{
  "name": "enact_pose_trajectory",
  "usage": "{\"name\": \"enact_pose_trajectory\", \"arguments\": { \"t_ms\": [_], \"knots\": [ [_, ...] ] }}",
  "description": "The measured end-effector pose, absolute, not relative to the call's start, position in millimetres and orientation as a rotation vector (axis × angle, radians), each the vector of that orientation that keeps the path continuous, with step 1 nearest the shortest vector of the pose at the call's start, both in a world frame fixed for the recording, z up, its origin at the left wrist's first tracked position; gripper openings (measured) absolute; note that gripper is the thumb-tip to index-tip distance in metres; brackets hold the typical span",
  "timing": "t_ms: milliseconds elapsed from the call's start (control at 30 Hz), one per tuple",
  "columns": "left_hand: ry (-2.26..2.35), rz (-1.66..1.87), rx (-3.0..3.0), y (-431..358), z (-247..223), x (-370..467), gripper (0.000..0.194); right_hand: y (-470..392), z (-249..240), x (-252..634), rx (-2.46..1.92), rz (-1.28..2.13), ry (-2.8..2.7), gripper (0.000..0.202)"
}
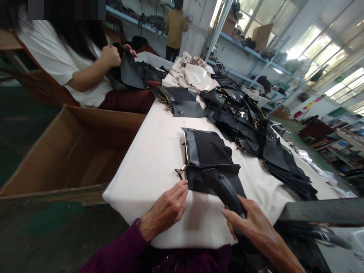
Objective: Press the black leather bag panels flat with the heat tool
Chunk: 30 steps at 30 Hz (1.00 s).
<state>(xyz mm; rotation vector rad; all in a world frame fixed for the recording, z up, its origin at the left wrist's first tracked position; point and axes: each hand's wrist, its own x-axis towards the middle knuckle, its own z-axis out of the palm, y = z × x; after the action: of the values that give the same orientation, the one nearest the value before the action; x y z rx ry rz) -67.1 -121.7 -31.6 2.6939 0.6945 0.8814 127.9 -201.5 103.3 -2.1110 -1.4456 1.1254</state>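
Observation:
A black fabric and leather-like piece (212, 149) lies spread on the white-covered table, with a gold zipper along its left side. A metal clasp (180, 171) sits at the zipper's lower end. My left hand (167, 203) is closed, its fingertips pinching the left edge of the piece just below that clasp. Wrapped around a black curved hand tool (227, 189) is my right hand (247, 223). The tool's wide front end reaches over the lower panel of the piece, beside a small metal fitting; whether it touches the cloth I cannot tell.
Stacks of similar black pieces (239, 117) cover the table's right and far side. Beige cloth pieces (193, 74) are heaped behind them. An open cardboard box (71, 151) stands left of the table (142, 163). A seated person (71, 64) handles black material; another person (174, 28) stands farther back.

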Motion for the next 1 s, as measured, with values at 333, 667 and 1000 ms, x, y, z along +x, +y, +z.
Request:
{"name": "enact_pose_trajectory", "arguments": {
  "t_ms": [333,667,1000],
  "knots": [
    [0.899,0.771,2.661,-62,29,-46,0.016,-243,108,144,-2.112,1.219,-1.412,0.028],
    [1.026,0.3,2.64,-40,15,42,0.021,-275,106,167,-2.076,1.205,-1.2,0.029],
    [1.066,0.426,2.5,-48,1,61,0.031,-278,101,195,-2.065,1.106,-1.169,0.024]
  ]
}}
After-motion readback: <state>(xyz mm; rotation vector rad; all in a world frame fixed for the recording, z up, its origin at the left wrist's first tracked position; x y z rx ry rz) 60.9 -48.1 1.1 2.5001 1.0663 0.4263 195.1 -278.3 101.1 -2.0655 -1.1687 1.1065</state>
